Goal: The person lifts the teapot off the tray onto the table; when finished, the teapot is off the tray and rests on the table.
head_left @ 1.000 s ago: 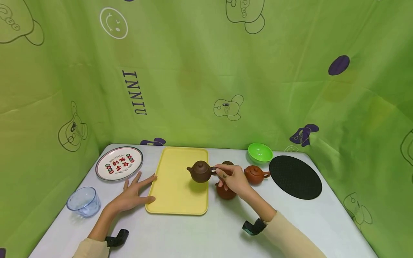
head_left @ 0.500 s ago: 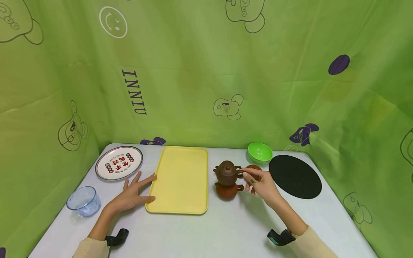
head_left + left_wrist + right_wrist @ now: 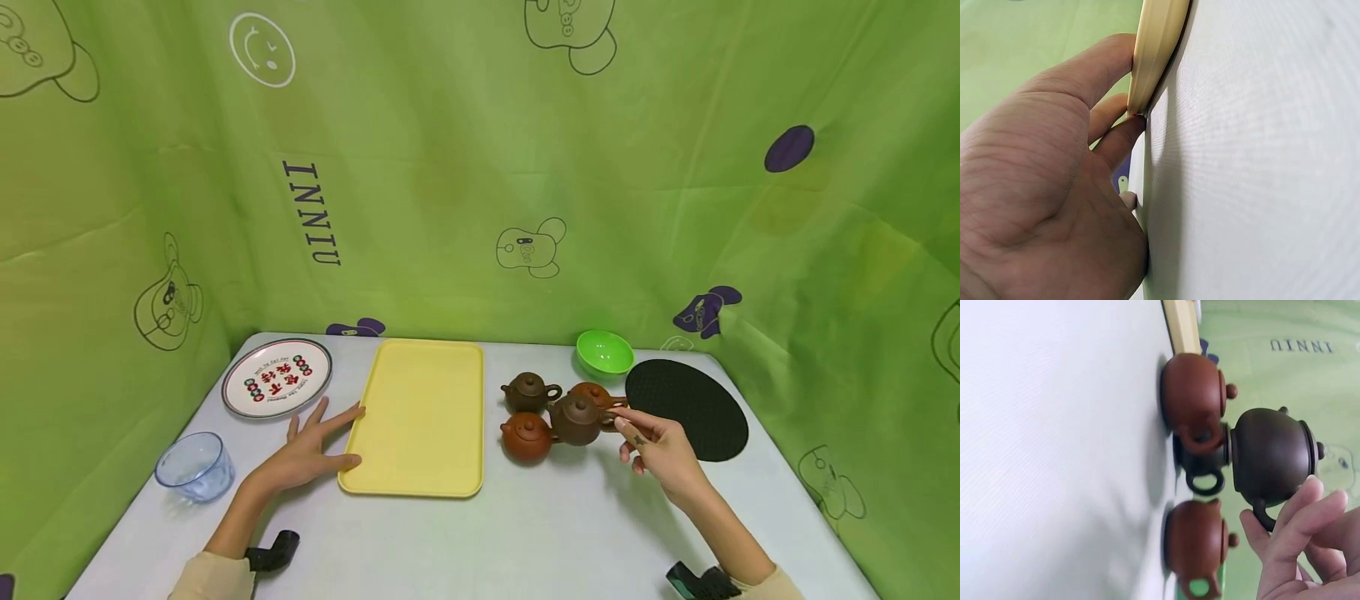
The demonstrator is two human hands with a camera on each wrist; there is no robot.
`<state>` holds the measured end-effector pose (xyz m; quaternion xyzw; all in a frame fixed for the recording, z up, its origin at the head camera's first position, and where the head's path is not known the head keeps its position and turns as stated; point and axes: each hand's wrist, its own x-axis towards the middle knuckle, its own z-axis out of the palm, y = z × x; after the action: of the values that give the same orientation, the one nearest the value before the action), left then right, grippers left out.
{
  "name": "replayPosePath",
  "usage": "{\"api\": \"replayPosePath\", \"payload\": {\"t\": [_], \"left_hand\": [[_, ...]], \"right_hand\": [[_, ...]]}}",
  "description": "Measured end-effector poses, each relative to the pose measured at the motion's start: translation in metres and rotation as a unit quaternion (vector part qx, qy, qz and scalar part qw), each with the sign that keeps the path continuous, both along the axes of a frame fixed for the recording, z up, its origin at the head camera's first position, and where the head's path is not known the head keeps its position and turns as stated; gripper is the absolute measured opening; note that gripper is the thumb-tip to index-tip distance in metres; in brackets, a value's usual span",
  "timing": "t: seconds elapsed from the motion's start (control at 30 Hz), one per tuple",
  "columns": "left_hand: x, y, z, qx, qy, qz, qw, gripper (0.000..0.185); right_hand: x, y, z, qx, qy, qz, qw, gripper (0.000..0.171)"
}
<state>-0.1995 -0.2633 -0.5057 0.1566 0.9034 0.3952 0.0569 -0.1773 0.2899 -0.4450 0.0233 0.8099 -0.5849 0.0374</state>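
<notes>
My right hand (image 3: 660,454) pinches the handle of a dark brown teapot (image 3: 577,421). In the right wrist view this teapot (image 3: 1272,456) is held up off the table, higher than the others. Standing around it in the head view are a reddish-brown teapot (image 3: 527,439) at front left, another dark brown teapot (image 3: 528,392) behind that, and a second reddish-brown teapot (image 3: 594,392) that it partly covers. Fingers spread, my left hand (image 3: 300,458) touches the left edge of a yellow tray (image 3: 420,417). The left wrist view shows fingertips against the tray's side (image 3: 1154,53).
A patterned plate (image 3: 277,379) and a clear glass bowl (image 3: 195,468) are at the left. On the right, a green bowl (image 3: 604,354) stands behind the teapots beside a black oval mat (image 3: 686,408). Green printed cloth (image 3: 435,208) surrounds the white table (image 3: 465,550).
My right hand has carried the dark brown teapot rightward from over the tray, past the other teapots. The left hand has stayed at the tray's edge.
</notes>
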Motion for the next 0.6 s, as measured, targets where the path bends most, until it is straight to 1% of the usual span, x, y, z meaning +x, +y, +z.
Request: {"api": "replayPosePath", "payload": {"t": [0.27, 0.6], "left_hand": [[0.000, 0.000, 0.000, -0.004, 0.001, 0.004, 1.0000, 0.080], [-0.002, -0.001, -0.002, -0.004, 0.001, 0.002, 1.0000, 0.080]], "right_hand": [[0.009, 0.023, -0.007, -0.005, -0.005, -0.010, 1.000, 0.050], [0.010, 0.039, -0.027, -0.002, -0.036, -0.023, 0.999, 0.049]]}}
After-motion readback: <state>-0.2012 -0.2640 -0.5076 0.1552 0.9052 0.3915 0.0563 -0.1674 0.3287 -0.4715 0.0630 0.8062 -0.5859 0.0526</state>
